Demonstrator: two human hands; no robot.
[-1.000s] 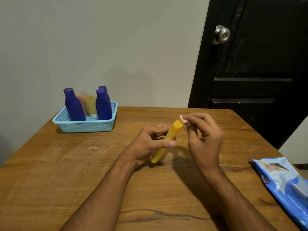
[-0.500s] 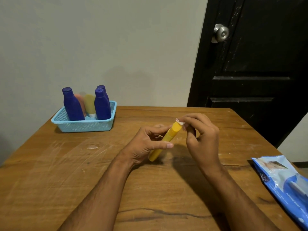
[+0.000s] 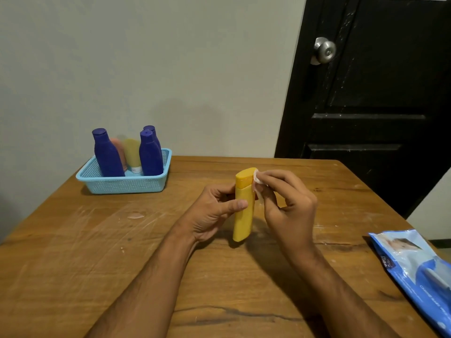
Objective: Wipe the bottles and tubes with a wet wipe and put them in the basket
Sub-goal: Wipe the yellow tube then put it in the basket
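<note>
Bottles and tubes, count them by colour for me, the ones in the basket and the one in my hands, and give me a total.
Blue bottles in the basket: 3
Yellow, one tube in the basket and one bottle in the hands: 2
Peach tube in the basket, partly hidden: 1
Total: 6

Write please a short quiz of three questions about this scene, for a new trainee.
1. True or false: the yellow plastic bottle lies inside the light blue mesh basket.
2. How many dark blue plastic bottles stand in the basket?
3. Which hand presses the small white wet wipe on the yellow bottle's cap: A) left hand B) right hand?

Key: 1. False, the left hand holds it above the wooden table. 2. Three. 3. B.
</note>
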